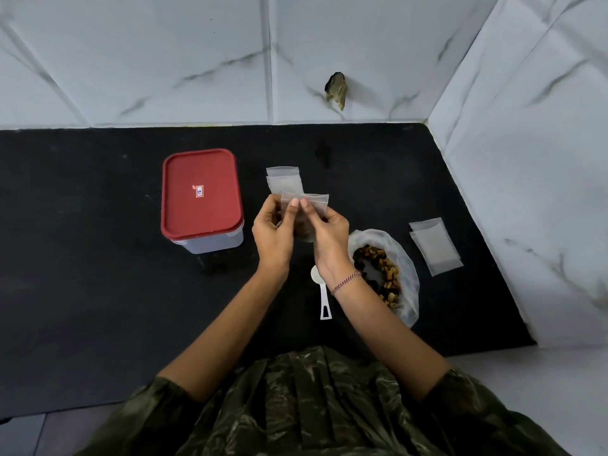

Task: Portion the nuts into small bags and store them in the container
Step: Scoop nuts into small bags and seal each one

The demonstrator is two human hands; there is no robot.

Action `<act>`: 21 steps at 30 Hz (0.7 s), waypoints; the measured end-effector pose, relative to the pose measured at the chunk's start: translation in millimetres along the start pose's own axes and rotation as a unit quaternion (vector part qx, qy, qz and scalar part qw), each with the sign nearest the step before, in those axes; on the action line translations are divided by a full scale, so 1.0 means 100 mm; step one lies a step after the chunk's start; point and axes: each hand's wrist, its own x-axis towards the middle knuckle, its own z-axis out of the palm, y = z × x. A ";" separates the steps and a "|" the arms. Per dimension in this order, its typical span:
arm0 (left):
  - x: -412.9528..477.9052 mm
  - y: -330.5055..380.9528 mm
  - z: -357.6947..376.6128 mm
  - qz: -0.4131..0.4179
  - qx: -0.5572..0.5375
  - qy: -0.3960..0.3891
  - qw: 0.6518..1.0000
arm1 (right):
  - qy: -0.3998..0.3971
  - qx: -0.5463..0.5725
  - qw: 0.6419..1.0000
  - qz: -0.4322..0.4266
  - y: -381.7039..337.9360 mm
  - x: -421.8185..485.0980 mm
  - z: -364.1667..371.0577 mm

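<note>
Nuts [378, 274] mostly lie in a loose plastic bag [409, 278] right of the closed red-lidded container [202, 199], while left hand [273, 232] and right hand [329, 235] pinch one filled small bag [311, 209] between them, nothing visibly stored.

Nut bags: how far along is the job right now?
Early. Done: one portion scooped, and the scoop lies down. In hand: left hand and right hand pinch a small bag holding nuts. To do: container is lidded, nuts fill the big bag, empty bags wait.
</note>
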 end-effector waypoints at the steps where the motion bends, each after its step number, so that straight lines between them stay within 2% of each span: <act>1: 0.01 -0.01 0.00 -0.006 -0.007 -0.002 1.000 | -0.001 -0.001 1.000 0.006 0.00 0.01 0.00; 7: 0.05 -0.06 0.01 -0.031 -0.032 0.015 0.999 | 0.014 -0.044 0.999 -0.005 0.03 0.03 0.04; 12: 0.05 -0.07 0.04 -0.019 -0.045 0.025 0.998 | 0.018 -0.077 0.996 -0.043 0.01 0.04 0.04; 21: 0.06 -0.11 0.10 -0.012 -0.047 0.037 0.998 | 0.028 -0.028 0.998 -0.041 -0.04 0.08 0.00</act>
